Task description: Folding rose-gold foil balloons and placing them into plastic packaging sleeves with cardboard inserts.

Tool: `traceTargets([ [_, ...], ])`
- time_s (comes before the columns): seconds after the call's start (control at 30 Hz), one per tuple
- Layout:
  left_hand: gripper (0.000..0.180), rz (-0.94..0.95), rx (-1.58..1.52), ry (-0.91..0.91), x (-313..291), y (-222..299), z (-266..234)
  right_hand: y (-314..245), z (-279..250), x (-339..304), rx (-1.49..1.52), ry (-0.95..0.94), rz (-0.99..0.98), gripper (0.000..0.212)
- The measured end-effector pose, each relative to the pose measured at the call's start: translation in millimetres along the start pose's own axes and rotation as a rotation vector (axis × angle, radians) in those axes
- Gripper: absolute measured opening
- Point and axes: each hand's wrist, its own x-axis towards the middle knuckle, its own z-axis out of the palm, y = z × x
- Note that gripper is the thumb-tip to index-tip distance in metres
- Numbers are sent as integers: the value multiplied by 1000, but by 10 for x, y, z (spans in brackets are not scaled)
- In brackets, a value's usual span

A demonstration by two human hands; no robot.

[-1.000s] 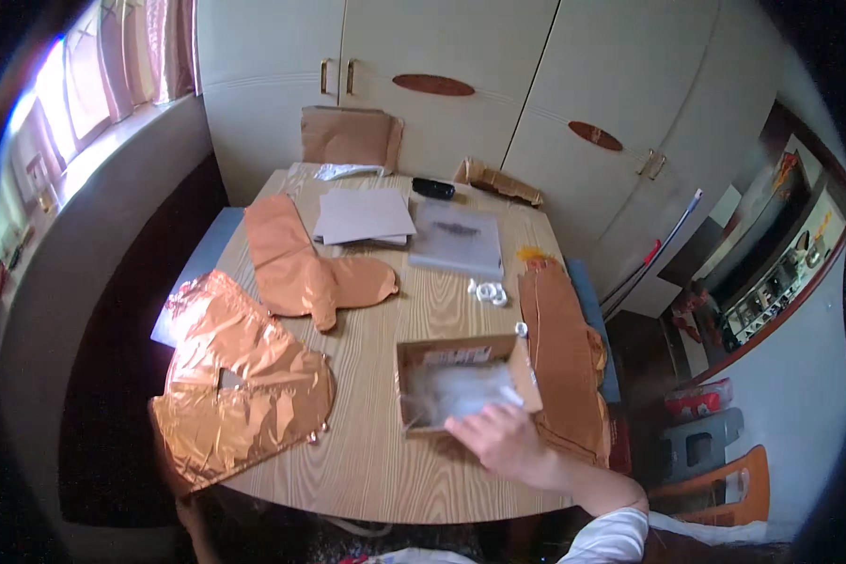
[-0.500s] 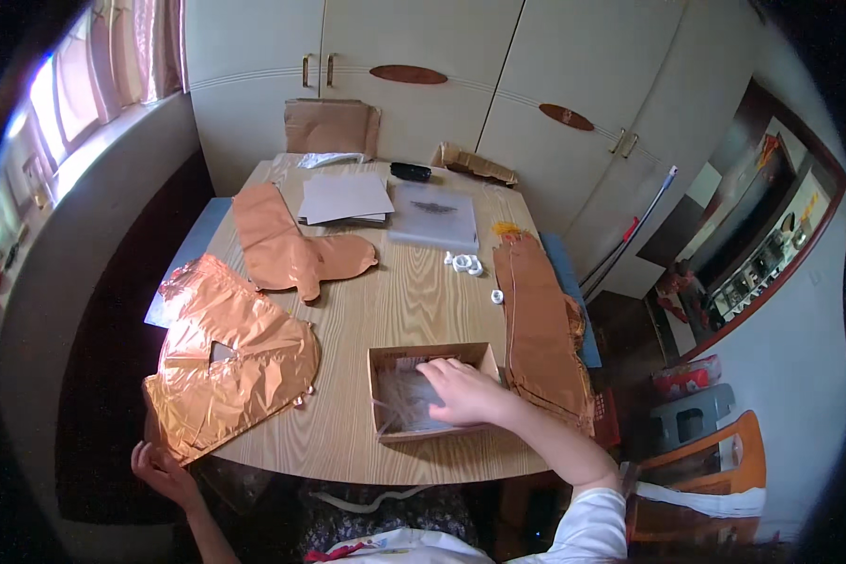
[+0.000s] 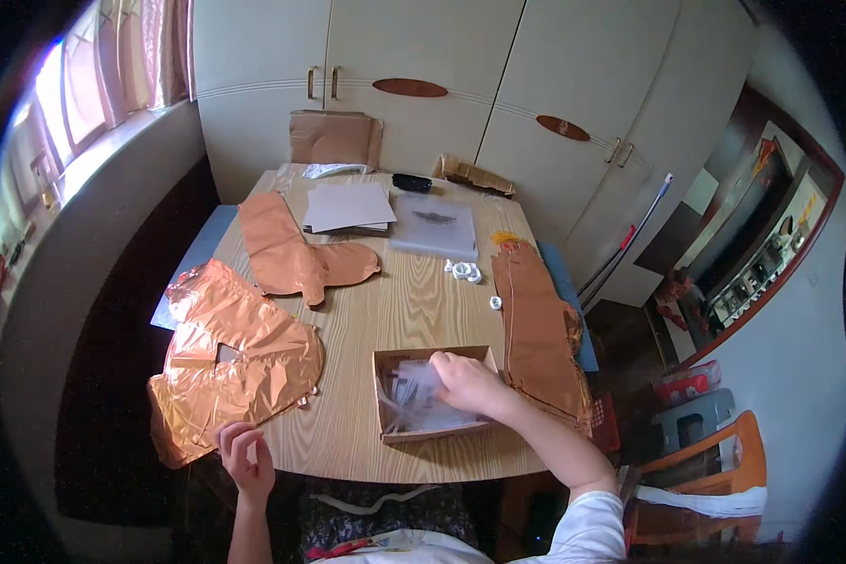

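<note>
A shallow cardboard box [image 3: 435, 435] stands near the table's front edge, with thin translucent plastic strips [image 3: 406, 399] lying loosely inside. Reaching into it, my right hand [image 3: 465, 381] has its fingers closed on a blurred, translucent plastic piece [image 3: 421, 376] whose exact kind I cannot make out. To the left lies a flat, crinkled copper-coloured foil balloon [image 3: 263, 376] with a small dark triangular gap. My left hand [image 3: 246, 459] hovers at its lower right edge, fingers loosely curled and thumb apart, with nothing visible in it.
Another flat copper foil balloon [image 3: 296, 258] lies behind the first, and a folded one [image 3: 540, 329] on the right. White ribbon rolls [image 3: 462, 272], a stack of white sheets [image 3: 350, 207], a clear plastic sleeve [image 3: 432, 226] and a black tray [image 3: 412, 182] occupy the far half. A wooden chair [image 3: 738, 479] stands right.
My left hand has left the foil balloon's lower left corner and moved right along its front edge. In the box, my right hand's fingers have closed on plastic and lifted it slightly.
</note>
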Motion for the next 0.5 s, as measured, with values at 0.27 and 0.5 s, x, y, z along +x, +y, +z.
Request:
traceTargets([
  [0.27, 20, 42, -270, -63, 427, 275, 344, 153, 140, 78, 510, 317, 108, 41],
  [0.5, 37, 36, -488, -450, 846, 734, 878, 266, 156, 236, 1367, 563, 96, 22],
])
